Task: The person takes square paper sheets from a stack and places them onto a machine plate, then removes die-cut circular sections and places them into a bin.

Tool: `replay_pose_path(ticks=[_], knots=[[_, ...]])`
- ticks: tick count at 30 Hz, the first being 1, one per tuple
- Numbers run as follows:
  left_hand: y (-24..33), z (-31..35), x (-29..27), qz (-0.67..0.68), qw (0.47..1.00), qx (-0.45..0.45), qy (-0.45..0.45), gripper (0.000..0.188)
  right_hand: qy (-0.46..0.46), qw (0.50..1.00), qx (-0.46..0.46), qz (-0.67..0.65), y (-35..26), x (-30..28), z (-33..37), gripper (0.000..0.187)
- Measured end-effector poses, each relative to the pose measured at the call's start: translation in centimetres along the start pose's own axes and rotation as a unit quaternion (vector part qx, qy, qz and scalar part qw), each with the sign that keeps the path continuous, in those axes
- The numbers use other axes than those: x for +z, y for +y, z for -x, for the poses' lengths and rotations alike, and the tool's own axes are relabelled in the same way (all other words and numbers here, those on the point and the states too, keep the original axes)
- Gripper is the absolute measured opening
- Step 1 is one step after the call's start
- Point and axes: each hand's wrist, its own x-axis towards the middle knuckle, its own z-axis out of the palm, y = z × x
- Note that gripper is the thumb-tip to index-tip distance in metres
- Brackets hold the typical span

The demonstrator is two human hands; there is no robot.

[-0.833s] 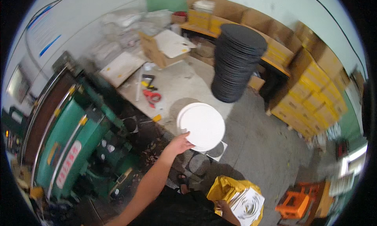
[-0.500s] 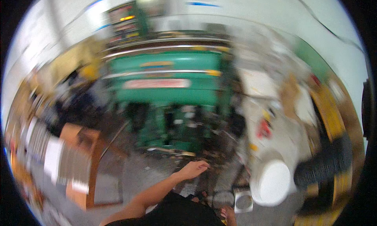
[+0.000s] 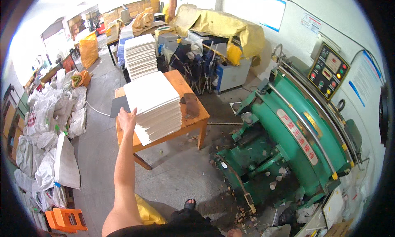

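While the left hand [image 3: 128, 121] is over the left edge of the wooden surface [image 3: 175, 82], its fingers [image 3: 122, 112] stand somewhat apart beside the white stack [image 3: 152, 91], visibly gripping nothing. It lies flat by the near edge, probably for easy reach. For the right hand [image 3: 235, 233], mostly cut off, I cannot tell.

A flat grey floor [image 3: 98, 154] surrounds the orange-brown wooden bench [image 3: 179, 84]. Behind the bench, to its right, rises a white painted wall [image 3: 242, 8]; nearer, on its left, stands a low orange plastic stool [image 3: 52, 218]. Bright white light [image 3: 28, 39] glares beyond its far left.
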Motion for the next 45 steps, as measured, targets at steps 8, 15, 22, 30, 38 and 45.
replay_pose_path(ticks=[8,15,22,30,38,45], knots=[[-3.2,-5.0,2.0,0.425,0.816,-0.289,-0.265,0.03,-0.039,0.983,-0.071,0.163,-12.5,11.3,6.3,0.032],[-2.4,1.2,-8.1,0.598,0.617,-0.346,-0.378,0.029,-0.078,0.975,-0.15,0.147,-16.8,7.0,15.4,0.035],[2.2,2.4,-5.7,0.598,0.701,-0.212,-0.325,0.048,-0.062,0.845,-0.531,-0.02,-35.2,-0.2,25.7,0.026],[20.8,25.7,-9.4,0.503,0.538,-0.284,-0.613,0.061,0.072,0.916,-0.33,-0.219,-48.2,-10.6,4.4,0.022],[25.1,38.9,-12.4,0.373,0.386,-0.293,-0.791,0.04,0.025,0.933,-0.148,-0.328,-49.0,-7.7,-7.2,0.03],[31.0,45.3,-8.3,0.353,0.263,-0.289,-0.85,0.047,-0.122,0.904,-0.214,-0.349,-49.1,-11.2,-4.2,0.04]])
